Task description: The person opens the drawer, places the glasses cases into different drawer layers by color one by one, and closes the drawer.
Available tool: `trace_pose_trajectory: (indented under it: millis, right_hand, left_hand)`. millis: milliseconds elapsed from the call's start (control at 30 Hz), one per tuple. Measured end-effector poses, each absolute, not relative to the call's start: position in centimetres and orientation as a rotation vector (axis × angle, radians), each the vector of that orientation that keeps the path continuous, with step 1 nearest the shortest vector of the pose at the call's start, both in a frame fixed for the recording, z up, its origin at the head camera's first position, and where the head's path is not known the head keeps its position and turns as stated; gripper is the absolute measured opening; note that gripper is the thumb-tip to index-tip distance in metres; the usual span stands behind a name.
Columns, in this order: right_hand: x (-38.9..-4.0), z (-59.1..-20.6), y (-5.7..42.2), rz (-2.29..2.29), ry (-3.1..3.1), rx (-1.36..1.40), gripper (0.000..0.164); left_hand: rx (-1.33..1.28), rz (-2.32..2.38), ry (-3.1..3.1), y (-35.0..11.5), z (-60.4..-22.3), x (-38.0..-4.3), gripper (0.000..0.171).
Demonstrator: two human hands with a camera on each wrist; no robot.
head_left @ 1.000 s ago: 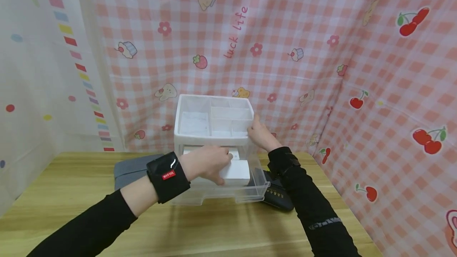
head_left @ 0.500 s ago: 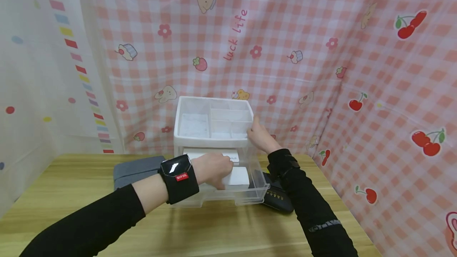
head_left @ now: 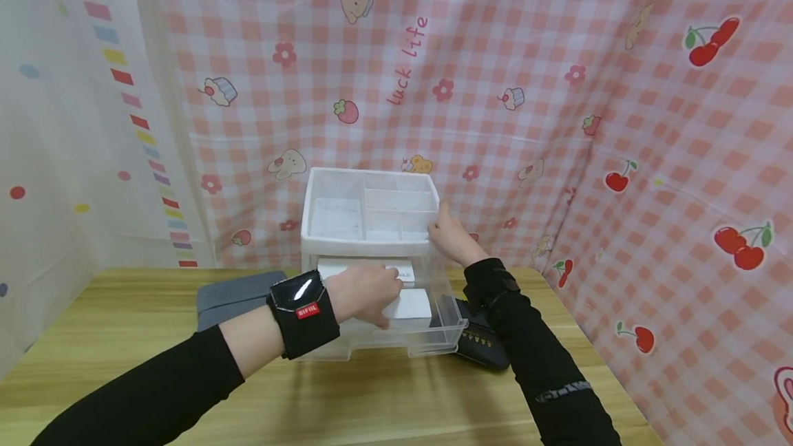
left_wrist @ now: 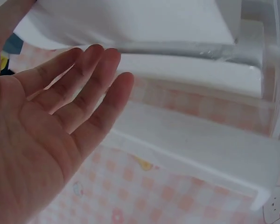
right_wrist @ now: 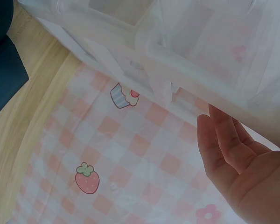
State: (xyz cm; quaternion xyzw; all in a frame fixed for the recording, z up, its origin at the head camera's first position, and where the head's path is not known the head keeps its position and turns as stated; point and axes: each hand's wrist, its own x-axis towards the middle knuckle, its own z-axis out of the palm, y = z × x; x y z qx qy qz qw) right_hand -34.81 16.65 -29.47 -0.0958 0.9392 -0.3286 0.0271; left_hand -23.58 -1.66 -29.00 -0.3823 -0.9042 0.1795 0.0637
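Observation:
A white desktop drawer organizer [head_left: 367, 248] stands against the curtain, its clear drawer [head_left: 442, 339] pulled out at the front. Inside lie a white box [head_left: 411, 305] and, behind it, another flat white box [head_left: 405, 272] with small lettering. My left hand [head_left: 365, 289] is over the drawer at the left part of the front box. In the left wrist view its fingers [left_wrist: 109, 91] are spread and loosely extended beside the white box [left_wrist: 144, 21]. My right hand [head_left: 455, 236] holds the organizer's right side at the top rim; its fingers [right_wrist: 224, 140] reach behind the edge, thumb hidden.
A grey flat case [head_left: 238, 291] lies left of the organizer on the wooden table [head_left: 111, 343]. A black pouch [head_left: 483, 343] with gold marks lies at its right, partly behind my right forearm. A checked curtain [head_left: 266, 109] hangs close behind.
The front white box has gone lower into the drawer and now stays put. My left hand went down with it, then drew slightly left with its fingers spreading. The right hand stayed in place.

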Motion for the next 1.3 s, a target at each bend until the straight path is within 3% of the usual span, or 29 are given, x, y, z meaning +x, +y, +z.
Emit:
trace_pose_trajectory:
  millis: [300,633,1300]
  right_hand:
    - [-34.9,-29.6,16.6,-1.020,2.918,-0.317,0.054]
    - [-35.2,-29.7,16.5,-1.029,2.896,-0.281,0.058]
    - [-35.0,-29.1,16.8,-0.975,2.854,-0.290,0.062]
  left_hand:
    - [-1.249,0.424,-2.300,-3.4,-28.7,-21.1,0.025]
    - [-1.247,0.467,-1.901,-4.1,-32.1,-18.2,0.007]
    - [-1.207,0.501,-1.902,-4.6,-33.5,-18.4,0.009]
